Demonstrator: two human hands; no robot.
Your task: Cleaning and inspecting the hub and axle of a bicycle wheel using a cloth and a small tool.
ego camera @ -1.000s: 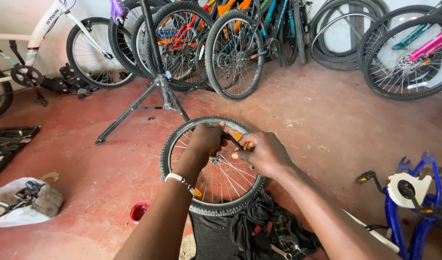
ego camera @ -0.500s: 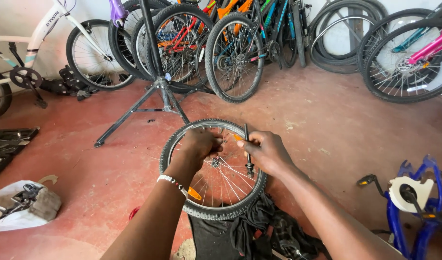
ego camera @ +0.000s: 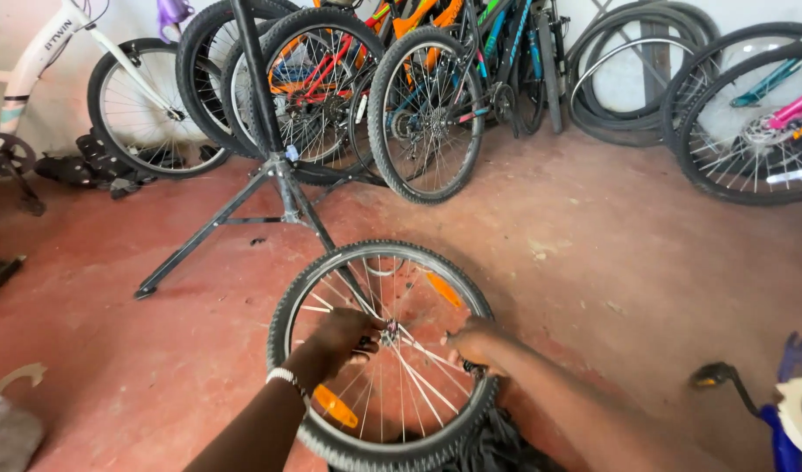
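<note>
- Wheel had tipped flatter since 0.5 s ago; it lay under both hands, hub between the fingers.
- Left hand had moved inward; fingers curled onto spokes beside hub.
- Right hand had dropped to the rim; fingers closed on a small dark tool.

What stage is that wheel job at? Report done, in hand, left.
Done: the wheel is off any bike, lying on the red floor, tyre on. In hand: the left hand grips at the hub; the right hand holds the rim side. Left: cannot tell; the wheel is not refitted.
</note>
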